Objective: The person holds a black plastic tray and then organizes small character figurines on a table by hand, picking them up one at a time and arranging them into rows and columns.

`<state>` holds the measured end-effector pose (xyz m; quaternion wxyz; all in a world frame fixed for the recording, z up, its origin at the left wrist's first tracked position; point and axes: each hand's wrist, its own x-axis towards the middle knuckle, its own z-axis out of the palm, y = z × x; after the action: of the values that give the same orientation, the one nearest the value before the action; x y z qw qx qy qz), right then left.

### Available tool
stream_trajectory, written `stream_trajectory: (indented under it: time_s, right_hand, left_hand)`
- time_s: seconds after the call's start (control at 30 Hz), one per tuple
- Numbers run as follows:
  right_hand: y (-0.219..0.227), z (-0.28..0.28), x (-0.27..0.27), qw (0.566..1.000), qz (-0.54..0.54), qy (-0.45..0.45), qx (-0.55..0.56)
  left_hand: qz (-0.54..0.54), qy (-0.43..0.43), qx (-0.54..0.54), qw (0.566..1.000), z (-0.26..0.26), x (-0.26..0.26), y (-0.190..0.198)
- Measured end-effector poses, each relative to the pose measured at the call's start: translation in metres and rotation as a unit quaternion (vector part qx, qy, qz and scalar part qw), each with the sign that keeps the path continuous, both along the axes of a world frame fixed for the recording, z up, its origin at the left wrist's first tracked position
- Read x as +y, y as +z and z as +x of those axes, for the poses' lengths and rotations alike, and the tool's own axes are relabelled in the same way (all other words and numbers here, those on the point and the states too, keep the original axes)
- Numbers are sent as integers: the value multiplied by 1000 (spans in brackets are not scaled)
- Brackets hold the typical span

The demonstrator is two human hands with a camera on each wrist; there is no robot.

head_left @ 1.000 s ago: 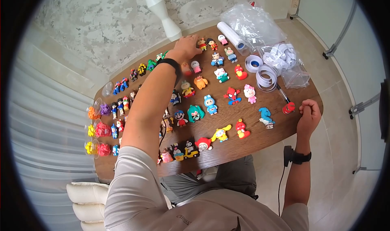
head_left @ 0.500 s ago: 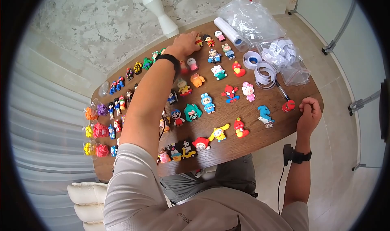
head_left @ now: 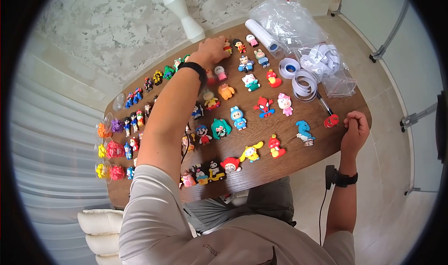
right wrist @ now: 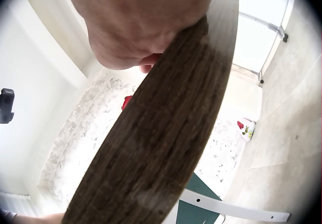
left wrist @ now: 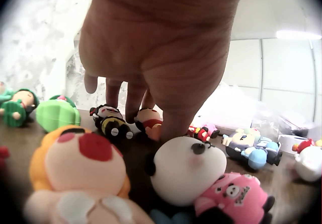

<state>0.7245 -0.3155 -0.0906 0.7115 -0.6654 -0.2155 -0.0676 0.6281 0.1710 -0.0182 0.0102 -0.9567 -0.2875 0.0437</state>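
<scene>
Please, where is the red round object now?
In the head view, the red round object is near the right edge of the table, between the right hand on its right and the blue figure on its lower left.

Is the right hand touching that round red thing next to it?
Apart: the head view shows tabletop between the right hand and the round red thing.

A small red-and-yellow figurine [head_left: 227, 48], partly hidden, sits near the tabletop's [head_left: 270, 128] far edge.

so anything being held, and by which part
The left hand is at a reddish figure; whether or where it grips cannot be told. The right hand shows nothing held.
</scene>
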Motion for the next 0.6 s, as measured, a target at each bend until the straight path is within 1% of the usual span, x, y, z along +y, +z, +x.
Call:
stream_trajectory:
  time_s: [0.13, 0.23, 0.33, 0.43, 0.47, 0.53, 0.6]
  right_hand:
    - [0, -1, 0, 1000, -2, -3, 2]
    - [0, 0, 0, 1000, -3, 1, -1]
    - [1, 0, 0, 1000, 1, 2, 0]
    - [1, 0, 1, 1000, 2, 0, 4]
    - [1, -1, 0, 1000, 2, -2, 5]
    - [1, 0, 0, 1000, 3, -2, 10]
    - [0, 0, 0, 1000, 3, 1, 10]
  left_hand:
    - [19, 4, 9, 1000, -1, 9, -3]
    - [9, 11, 6, 1000, -4, 9, -1]
    - [5, 16, -53, 998, -10, 4, -1]
    - [-24, -8, -56, 998, -19, 9, 10]
    - [-36, -19, -18, 999, -22, 8, 12]
    - [-60, -38, 56, 996, -39, -13, 29]
    - [-69, -67, 45, 994, -59, -32, 33]
